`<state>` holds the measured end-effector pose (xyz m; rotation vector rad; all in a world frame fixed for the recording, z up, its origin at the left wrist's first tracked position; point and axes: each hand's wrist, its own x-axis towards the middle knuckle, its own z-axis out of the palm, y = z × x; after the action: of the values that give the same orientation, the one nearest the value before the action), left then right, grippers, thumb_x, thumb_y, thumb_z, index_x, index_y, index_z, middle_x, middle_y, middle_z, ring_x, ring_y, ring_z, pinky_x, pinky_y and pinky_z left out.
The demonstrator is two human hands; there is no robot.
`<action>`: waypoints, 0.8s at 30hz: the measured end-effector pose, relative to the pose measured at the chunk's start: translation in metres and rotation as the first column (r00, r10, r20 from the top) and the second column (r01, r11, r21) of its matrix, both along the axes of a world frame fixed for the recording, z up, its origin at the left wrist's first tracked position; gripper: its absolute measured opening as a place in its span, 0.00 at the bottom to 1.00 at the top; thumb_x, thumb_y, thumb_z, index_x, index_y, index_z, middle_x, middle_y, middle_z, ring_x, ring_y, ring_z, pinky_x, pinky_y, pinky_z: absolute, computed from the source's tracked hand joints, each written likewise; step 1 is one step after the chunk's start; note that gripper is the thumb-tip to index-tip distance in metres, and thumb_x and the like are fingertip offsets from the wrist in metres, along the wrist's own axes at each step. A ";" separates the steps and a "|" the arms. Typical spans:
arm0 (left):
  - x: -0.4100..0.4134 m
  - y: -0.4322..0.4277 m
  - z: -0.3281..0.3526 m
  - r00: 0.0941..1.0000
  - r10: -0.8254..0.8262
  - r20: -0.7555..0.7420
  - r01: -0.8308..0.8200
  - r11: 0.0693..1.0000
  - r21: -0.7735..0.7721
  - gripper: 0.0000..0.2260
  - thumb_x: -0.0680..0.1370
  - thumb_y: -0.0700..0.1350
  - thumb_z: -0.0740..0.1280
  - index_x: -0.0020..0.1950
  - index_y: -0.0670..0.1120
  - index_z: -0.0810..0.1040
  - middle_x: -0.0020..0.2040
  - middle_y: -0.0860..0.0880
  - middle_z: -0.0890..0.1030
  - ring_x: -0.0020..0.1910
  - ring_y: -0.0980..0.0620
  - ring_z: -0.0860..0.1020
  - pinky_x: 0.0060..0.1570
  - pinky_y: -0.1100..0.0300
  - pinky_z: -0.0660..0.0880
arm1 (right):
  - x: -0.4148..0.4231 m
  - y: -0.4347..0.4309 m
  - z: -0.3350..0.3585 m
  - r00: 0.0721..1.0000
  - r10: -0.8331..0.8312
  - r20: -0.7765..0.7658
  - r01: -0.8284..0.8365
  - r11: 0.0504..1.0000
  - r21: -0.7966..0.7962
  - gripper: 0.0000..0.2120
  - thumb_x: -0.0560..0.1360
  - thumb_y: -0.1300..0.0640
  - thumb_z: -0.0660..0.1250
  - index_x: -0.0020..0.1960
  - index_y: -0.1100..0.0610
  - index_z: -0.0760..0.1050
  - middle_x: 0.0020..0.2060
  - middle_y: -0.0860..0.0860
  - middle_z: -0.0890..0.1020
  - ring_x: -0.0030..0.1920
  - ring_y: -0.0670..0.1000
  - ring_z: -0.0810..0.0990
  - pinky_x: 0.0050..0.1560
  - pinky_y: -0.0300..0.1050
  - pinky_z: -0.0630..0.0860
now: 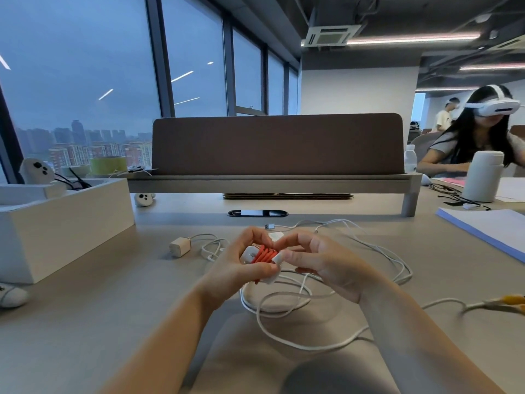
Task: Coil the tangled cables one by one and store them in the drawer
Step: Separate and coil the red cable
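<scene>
Both hands meet above the middle of the desk around a small red cable coil (264, 255) with white plugs at its ends. My left hand (240, 260) grips the coil from the left and below. My right hand (318, 260) pinches its right white end with thumb and fingers. Under and around the hands lies a tangle of white cables (287, 305) spreading right and toward me. A white charger cube (179, 246) with its own thin white cable sits on the desk to the left. No drawer is in view.
A white open box (65, 226) stands at the left. A brown desk divider (278, 143) on a shelf closes the back. A white bottle (483, 177) and papers (488, 226) lie at the right, where another person sits. A yellow-tipped cable (508, 301) lies at the right edge.
</scene>
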<state>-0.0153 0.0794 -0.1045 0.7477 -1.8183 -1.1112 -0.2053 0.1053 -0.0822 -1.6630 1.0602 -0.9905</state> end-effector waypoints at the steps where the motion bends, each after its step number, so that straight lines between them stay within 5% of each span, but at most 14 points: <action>1: 0.000 0.000 0.000 1.000 -0.005 0.006 0.005 1.000 -0.002 0.24 0.59 0.51 0.73 0.52 0.48 0.73 0.49 0.48 0.76 0.43 0.55 0.79 0.40 0.63 0.75 | -0.002 0.000 0.000 0.999 0.017 -0.030 -0.018 1.000 -0.008 0.15 0.71 0.50 0.71 0.57 0.52 0.78 0.49 0.49 0.84 0.52 0.48 0.81 0.58 0.45 0.74; 9: 0.000 0.000 0.000 0.997 -0.026 0.070 0.027 1.000 -0.003 0.28 0.59 0.46 0.74 0.57 0.47 0.70 0.56 0.44 0.73 0.45 0.55 0.80 0.44 0.60 0.78 | -0.006 -0.002 -0.003 0.989 0.037 -0.143 -0.049 0.996 -0.080 0.21 0.67 0.45 0.72 0.57 0.51 0.77 0.51 0.47 0.83 0.53 0.44 0.80 0.60 0.44 0.75; 15: -0.003 -0.004 -0.003 0.996 -0.001 -0.094 0.010 0.995 0.099 0.34 0.59 0.47 0.76 0.62 0.46 0.67 0.57 0.41 0.73 0.47 0.50 0.80 0.47 0.60 0.76 | -0.006 -0.003 -0.006 0.998 0.046 0.053 -0.041 0.995 -0.095 0.22 0.66 0.46 0.72 0.55 0.56 0.75 0.51 0.54 0.83 0.53 0.50 0.81 0.59 0.46 0.77; 21: -0.014 -0.005 -0.002 0.948 0.083 -0.306 0.002 0.964 0.267 0.28 0.69 0.53 0.74 0.63 0.42 0.71 0.53 0.39 0.79 0.51 0.43 0.81 0.50 0.54 0.80 | 0.015 -0.003 -0.008 0.983 -0.183 0.026 0.185 0.958 -0.218 0.19 0.69 0.38 0.63 0.52 0.51 0.73 0.45 0.52 0.79 0.43 0.46 0.79 0.42 0.37 0.78; 24: -0.020 -0.004 -0.002 0.945 0.125 -0.301 -0.026 0.949 0.314 0.19 0.77 0.55 0.62 0.62 0.45 0.71 0.52 0.39 0.76 0.48 0.45 0.80 0.49 0.51 0.80 | 0.021 -0.006 -0.014 0.969 -0.236 0.077 0.248 0.927 -0.280 0.12 0.73 0.46 0.67 0.50 0.54 0.74 0.41 0.56 0.78 0.37 0.47 0.77 0.36 0.37 0.76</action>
<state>-0.0350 0.0752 -0.1062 0.7594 -1.3518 -1.3938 -0.1841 0.0996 -0.0960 -1.7609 1.1553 -1.3911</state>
